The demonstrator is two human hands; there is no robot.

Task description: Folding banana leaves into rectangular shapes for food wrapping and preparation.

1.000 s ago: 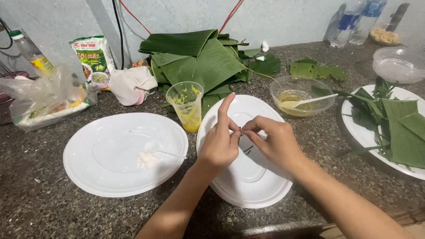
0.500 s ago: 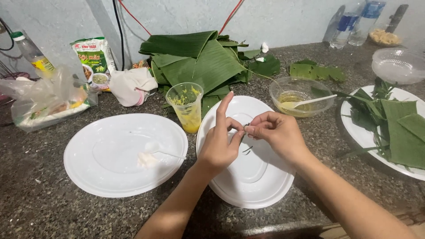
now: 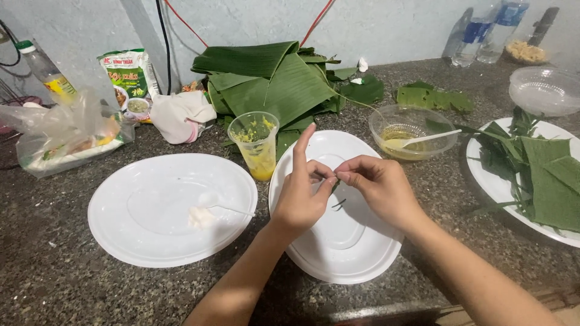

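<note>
Both hands pinch a small green strip (image 3: pixel 335 186) over an empty plate (image 3: pixel 338 253): left hand (image 3: pixel 299 196) and right hand (image 3: pixel 377 190) grip clenched on it. Leaf pile (image 3: pixel 272 84) uncut; wrapping barely begun.

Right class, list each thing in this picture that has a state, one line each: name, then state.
Left hand: pinching a thin green strip, forefinger raised.
Right hand: pinching the same strip.
Green strip: held above the middle plate.
Plastic cup: upright, partly filled with yellow.
Clear bowl: spoon resting inside.
Banana leaves: folded, stacked.
</note>
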